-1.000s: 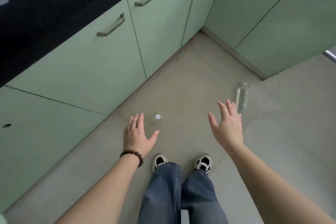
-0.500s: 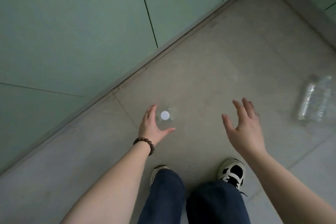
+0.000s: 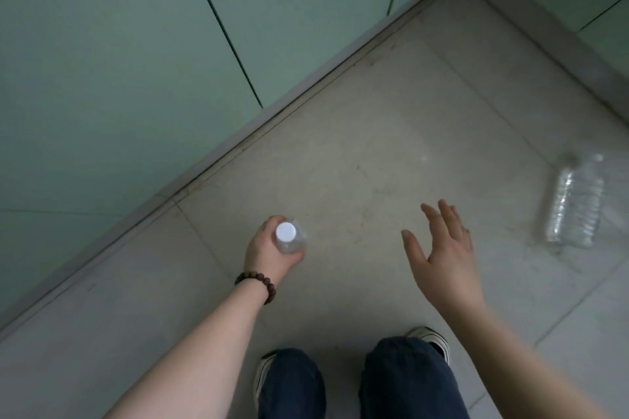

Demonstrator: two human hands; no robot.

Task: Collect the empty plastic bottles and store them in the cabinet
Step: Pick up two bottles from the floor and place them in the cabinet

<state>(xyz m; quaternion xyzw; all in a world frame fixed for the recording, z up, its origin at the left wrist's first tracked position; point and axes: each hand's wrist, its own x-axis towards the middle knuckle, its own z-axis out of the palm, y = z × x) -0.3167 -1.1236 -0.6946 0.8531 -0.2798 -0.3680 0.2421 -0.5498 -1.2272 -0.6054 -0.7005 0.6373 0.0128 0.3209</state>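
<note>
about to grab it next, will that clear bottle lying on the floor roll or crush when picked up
The lying bottle rests on its side on smooth floor tile, so a nudge would probably roll it. It looks empty, so likely very light. Its thin ribbed wall may dent under firm fingers.

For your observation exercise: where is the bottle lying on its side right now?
In the head view, the lying bottle rests on the floor tiles at the far right, beyond the open right hand, untouched.

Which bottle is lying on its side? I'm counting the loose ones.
The clear bottle on the floor at right, beyond the open right hand. The white-capped bottle stands upright in the left hand.
</note>
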